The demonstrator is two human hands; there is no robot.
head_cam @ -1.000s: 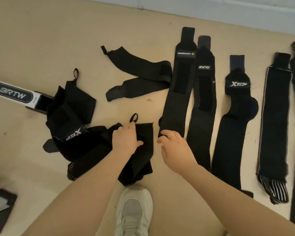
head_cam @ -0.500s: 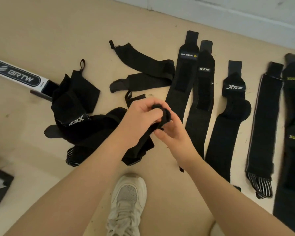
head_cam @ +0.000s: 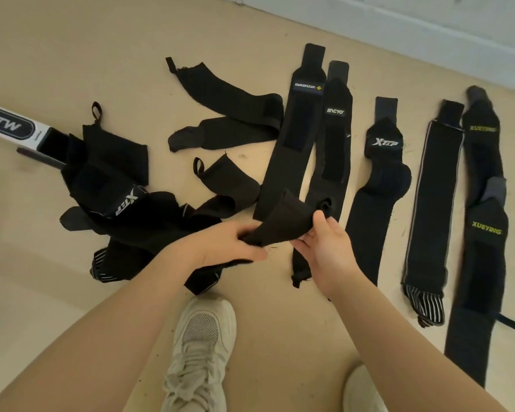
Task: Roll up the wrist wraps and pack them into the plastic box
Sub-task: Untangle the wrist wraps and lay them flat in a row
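Both hands hold one black wrist wrap (head_cam: 283,221) just above the floor. My left hand (head_cam: 229,245) pinches its lower end while my right hand (head_cam: 324,245) grips the other side, and the strip bends into a loose curl between them. Its tail trails down to the floor under my left wrist. Several black wraps lie flat in a row to the right, among them an XTEP wrap (head_cam: 378,185) and XUEYING wraps (head_cam: 485,233). A tangled pile of wraps (head_cam: 113,200) lies at the left. No plastic box is in sight.
A white BRTW box (head_cam: 9,126) lies at the far left, partly under the pile. My white shoes (head_cam: 199,349) stand below my hands. A white wall base (head_cam: 399,31) runs along the top right. A folded wrap (head_cam: 229,117) lies further back.
My hands went down to a wrap on the floor, lifted it, and are now spread apart with the strip curled between them. The view has shifted slightly.
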